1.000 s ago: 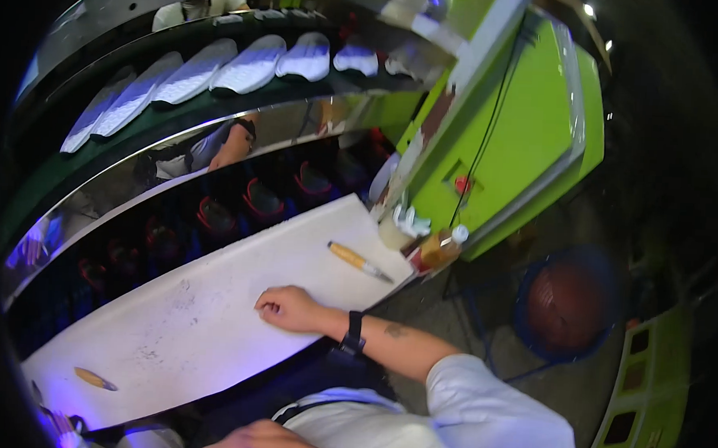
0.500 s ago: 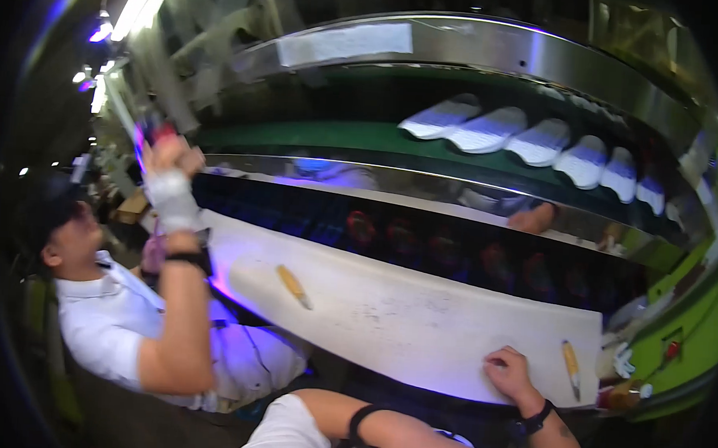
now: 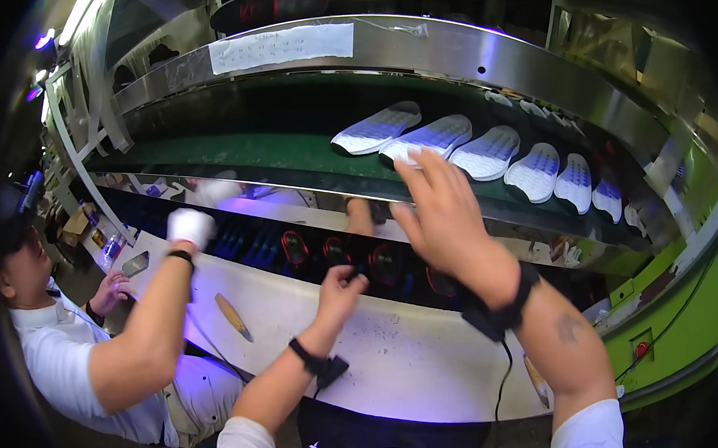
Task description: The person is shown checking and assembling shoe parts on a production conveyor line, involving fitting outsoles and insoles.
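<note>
My right hand [image 3: 444, 212] stretches over the upper green conveyor belt [image 3: 242, 145], fingers apart and holding nothing. Its fingertips overlap the near end of a white shoe sole [image 3: 431, 137]; I cannot tell whether they touch. This sole is one in a row of several, with another white sole [image 3: 379, 129] at its left. My left hand [image 3: 340, 297] hovers at the near edge of the lower dark belt, fingers loosely curled and nothing visible in them. Dark shoe-shaped pieces with red outlines, such as this one [image 3: 334, 251], lie on that belt beyond it.
Wooden-handled pointed tools lie on the white worktop [image 3: 401, 362], one at left [image 3: 233, 318] and one at right [image 3: 536, 382]. A co-worker's gloved hand [image 3: 190, 228] is over the belt at left. The metal rail [image 3: 431, 47] runs behind; a green machine panel [image 3: 675, 326] stands right.
My right hand has risen from the worktop to the upper belt and opened. My left hand has come forward to the lower belt. The co-worker's gloved hand has come down.
</note>
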Demonstrator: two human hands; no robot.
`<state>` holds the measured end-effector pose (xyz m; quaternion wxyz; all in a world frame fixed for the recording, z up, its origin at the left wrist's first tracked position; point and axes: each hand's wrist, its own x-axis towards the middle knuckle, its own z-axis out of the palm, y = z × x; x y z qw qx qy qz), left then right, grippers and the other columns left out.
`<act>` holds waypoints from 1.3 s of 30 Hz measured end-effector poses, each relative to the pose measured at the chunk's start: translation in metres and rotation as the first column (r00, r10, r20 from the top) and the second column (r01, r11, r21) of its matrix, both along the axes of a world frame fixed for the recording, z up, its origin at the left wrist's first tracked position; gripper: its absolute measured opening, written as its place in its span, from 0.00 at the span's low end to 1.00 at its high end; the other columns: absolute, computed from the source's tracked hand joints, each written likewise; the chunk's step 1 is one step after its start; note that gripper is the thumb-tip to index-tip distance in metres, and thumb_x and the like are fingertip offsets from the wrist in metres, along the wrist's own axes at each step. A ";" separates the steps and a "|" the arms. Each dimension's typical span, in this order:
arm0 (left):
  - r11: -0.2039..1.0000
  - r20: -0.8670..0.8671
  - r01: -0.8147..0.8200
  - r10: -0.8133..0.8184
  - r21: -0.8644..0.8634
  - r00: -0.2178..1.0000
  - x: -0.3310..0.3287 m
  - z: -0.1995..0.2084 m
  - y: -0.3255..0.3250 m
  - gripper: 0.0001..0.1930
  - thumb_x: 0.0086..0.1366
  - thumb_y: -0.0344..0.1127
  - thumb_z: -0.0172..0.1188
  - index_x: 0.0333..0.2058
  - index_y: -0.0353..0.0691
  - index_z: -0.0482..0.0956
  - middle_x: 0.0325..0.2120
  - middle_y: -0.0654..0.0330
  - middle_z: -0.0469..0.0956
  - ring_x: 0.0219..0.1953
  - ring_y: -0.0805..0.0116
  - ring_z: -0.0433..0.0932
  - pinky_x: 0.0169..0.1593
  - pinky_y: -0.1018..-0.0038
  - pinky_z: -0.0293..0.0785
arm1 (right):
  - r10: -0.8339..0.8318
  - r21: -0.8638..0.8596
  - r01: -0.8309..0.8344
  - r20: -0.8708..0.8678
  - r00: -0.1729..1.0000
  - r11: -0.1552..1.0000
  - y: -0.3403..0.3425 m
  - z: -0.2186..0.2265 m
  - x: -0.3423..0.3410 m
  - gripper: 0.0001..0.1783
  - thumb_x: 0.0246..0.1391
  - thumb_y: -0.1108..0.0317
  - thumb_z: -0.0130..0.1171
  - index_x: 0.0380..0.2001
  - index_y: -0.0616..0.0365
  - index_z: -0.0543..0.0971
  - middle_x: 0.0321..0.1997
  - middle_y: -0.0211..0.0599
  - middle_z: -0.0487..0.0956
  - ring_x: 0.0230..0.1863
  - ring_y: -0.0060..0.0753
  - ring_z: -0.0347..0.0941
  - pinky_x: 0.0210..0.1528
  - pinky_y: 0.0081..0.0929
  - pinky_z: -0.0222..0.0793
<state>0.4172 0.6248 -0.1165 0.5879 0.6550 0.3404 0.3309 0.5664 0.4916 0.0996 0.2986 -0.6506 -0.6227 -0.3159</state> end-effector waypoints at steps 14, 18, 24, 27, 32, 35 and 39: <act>0.978 -0.152 -0.117 0.090 -0.173 0.984 0.070 -0.097 0.142 0.19 0.60 0.38 0.64 0.49 0.40 0.77 0.40 0.56 0.81 0.41 0.61 0.82 0.44 0.68 0.79 | -0.175 -0.183 0.131 -0.250 0.952 0.974 0.071 0.005 0.052 0.14 0.47 0.56 0.65 0.30 0.54 0.88 0.30 0.46 0.81 0.35 0.49 0.79 0.42 0.45 0.75; 0.927 0.181 0.240 -0.194 -0.287 0.964 -0.003 -0.031 0.080 0.22 0.59 0.24 0.64 0.54 0.35 0.75 0.40 0.60 0.80 0.41 0.70 0.80 0.45 0.71 0.77 | -0.136 0.009 0.142 -0.219 0.966 0.990 0.056 0.016 0.032 0.12 0.49 0.59 0.65 0.25 0.58 0.85 0.29 0.44 0.80 0.38 0.49 0.77 0.42 0.45 0.72; 0.746 -0.365 0.457 -0.302 0.484 0.881 -0.065 -0.002 -0.023 0.11 0.67 0.35 0.57 0.37 0.34 0.84 0.34 0.47 0.83 0.39 0.52 0.82 0.50 0.61 0.75 | 0.409 0.430 -0.269 -0.276 0.870 0.862 -0.086 -0.020 -0.024 0.04 0.59 0.70 0.59 0.34 0.60 0.78 0.35 0.44 0.81 0.35 0.49 0.80 0.37 0.36 0.73; 0.647 -0.218 0.231 -0.101 0.727 0.971 -0.065 -0.017 -0.062 0.10 0.67 0.35 0.55 0.34 0.35 0.81 0.37 0.43 0.80 0.45 0.44 0.77 0.53 0.57 0.71 | 0.550 0.411 -0.442 -0.195 0.812 0.797 -0.193 -0.057 -0.049 0.09 0.64 0.65 0.58 0.38 0.60 0.75 0.37 0.45 0.83 0.35 0.45 0.81 0.39 0.39 0.76; 0.291 -0.328 0.392 -0.244 0.873 0.913 -0.103 -0.024 -0.166 0.33 0.52 0.61 0.67 0.52 0.46 0.78 0.54 0.53 0.75 0.58 0.50 0.70 0.68 0.32 0.41 | 0.214 0.380 0.046 -0.612 0.762 0.924 -0.308 -0.111 -0.086 0.19 0.69 0.53 0.53 0.40 0.62 0.73 0.36 0.47 0.83 0.36 0.39 0.81 0.43 0.37 0.76; 0.084 -0.524 0.533 -0.103 0.842 0.845 -0.075 -0.012 -0.192 0.37 0.47 0.65 0.69 0.50 0.45 0.79 0.52 0.59 0.77 0.58 0.55 0.71 0.70 0.32 0.31 | 0.033 0.186 0.219 -0.828 0.560 0.958 -0.331 -0.136 -0.084 0.27 0.66 0.46 0.55 0.38 0.65 0.74 0.35 0.43 0.82 0.37 0.28 0.77 0.43 0.24 0.72; 0.100 -0.434 0.479 -0.296 0.872 0.851 -0.025 0.032 -0.163 0.28 0.47 0.55 0.73 0.42 0.42 0.81 0.38 0.60 0.82 0.49 0.58 0.78 0.69 0.37 0.47 | 0.205 0.211 0.002 -0.951 0.232 0.977 -0.337 -0.147 -0.077 0.28 0.62 0.44 0.61 0.35 0.64 0.77 0.36 0.38 0.82 0.37 0.23 0.75 0.41 0.20 0.69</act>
